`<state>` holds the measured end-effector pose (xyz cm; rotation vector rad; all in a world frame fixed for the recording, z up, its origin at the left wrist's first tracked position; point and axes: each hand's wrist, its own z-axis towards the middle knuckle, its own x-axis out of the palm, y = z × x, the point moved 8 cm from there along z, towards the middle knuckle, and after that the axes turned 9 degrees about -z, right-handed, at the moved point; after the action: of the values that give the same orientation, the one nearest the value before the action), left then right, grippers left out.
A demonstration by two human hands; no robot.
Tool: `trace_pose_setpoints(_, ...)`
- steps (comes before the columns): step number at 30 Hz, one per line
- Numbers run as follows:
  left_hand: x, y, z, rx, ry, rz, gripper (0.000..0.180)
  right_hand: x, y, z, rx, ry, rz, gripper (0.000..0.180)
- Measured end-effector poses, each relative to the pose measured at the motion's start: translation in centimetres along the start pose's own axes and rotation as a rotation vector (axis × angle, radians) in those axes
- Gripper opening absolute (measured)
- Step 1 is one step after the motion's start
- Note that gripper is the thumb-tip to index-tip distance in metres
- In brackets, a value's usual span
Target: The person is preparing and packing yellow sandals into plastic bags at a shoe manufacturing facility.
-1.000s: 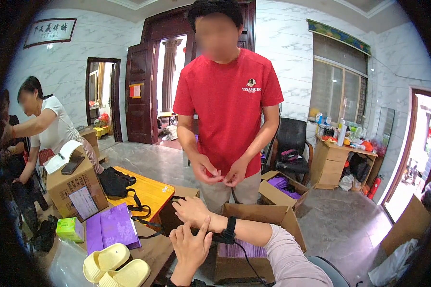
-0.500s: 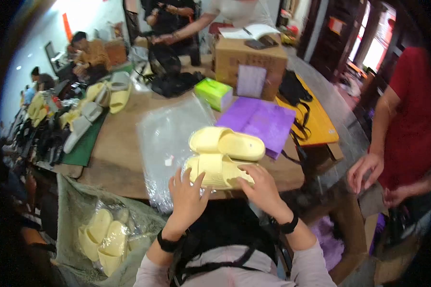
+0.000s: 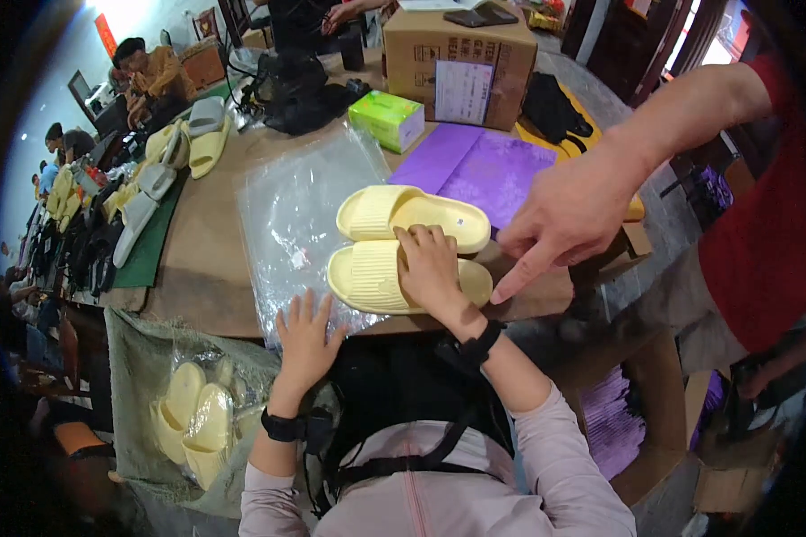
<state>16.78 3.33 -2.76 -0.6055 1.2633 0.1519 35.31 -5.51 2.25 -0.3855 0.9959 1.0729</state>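
Two pale-yellow slide slippers lie side by side on the table, straps toward the left. My right hand [image 3: 432, 276] rests across the nearer slipper [image 3: 365, 276] behind its ribbed strap, fingers apart, tips reaching the edge of the farther slipper [image 3: 448, 219]. Part of the nearer slipper's footbed is covered by it. Beside the table's front edge, my left hand [image 3: 306, 345] is open and empty, fingers spread near the clear plastic bag [image 3: 295, 197] under the slippers. Another person's hand [image 3: 569, 215] comes in from the right, its index finger pointing at the nearer slipper's heel.
Behind the slippers are a purple sheet [image 3: 475, 170], a green tissue pack [image 3: 387, 121] and a cardboard box [image 3: 457, 63]. A green sack [image 3: 134, 394] with bagged yellow slippers stands lower left. An open carton [image 3: 658, 421] with purple material is lower right. More slippers sit at left.
My right hand has come down onto the nearer slipper. My left hand has shifted left and nearer me. The other person's hand has reached over the table from the right.
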Motion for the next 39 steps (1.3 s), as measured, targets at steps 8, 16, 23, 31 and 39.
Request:
trace_pose_setpoints(8,-4.6,-16.0,-1.8,0.630,-0.123,-0.486,0.041,-1.6,1.6,-2.3,-0.033,-0.009,-0.219,0.050)
trace_pose_setpoints(16,-4.9,-23.4,-2.3,0.773,-0.003,-0.310,0.043,-6.6,5.9,-3.6,-0.343,-0.222,-0.586,0.041)
trace_pose_setpoints(23,-2.9,-25.0,-4.8,0.636,-0.088,-0.401,0.035,-8.5,1.4,-3.3,-0.055,-0.216,-0.615,0.040)
trace_pose_setpoints(31,-3.0,-24.7,-3.6,0.666,-0.013,-0.726,0.030,-10.3,-2.8,-2.8,0.143,-0.281,-0.522,0.030)
trace_pose_setpoints(39,-4.0,-23.8,-4.6,0.829,0.035,-0.828,0.022,-10.9,-4.7,-4.1,0.509,-0.331,0.347,0.023)
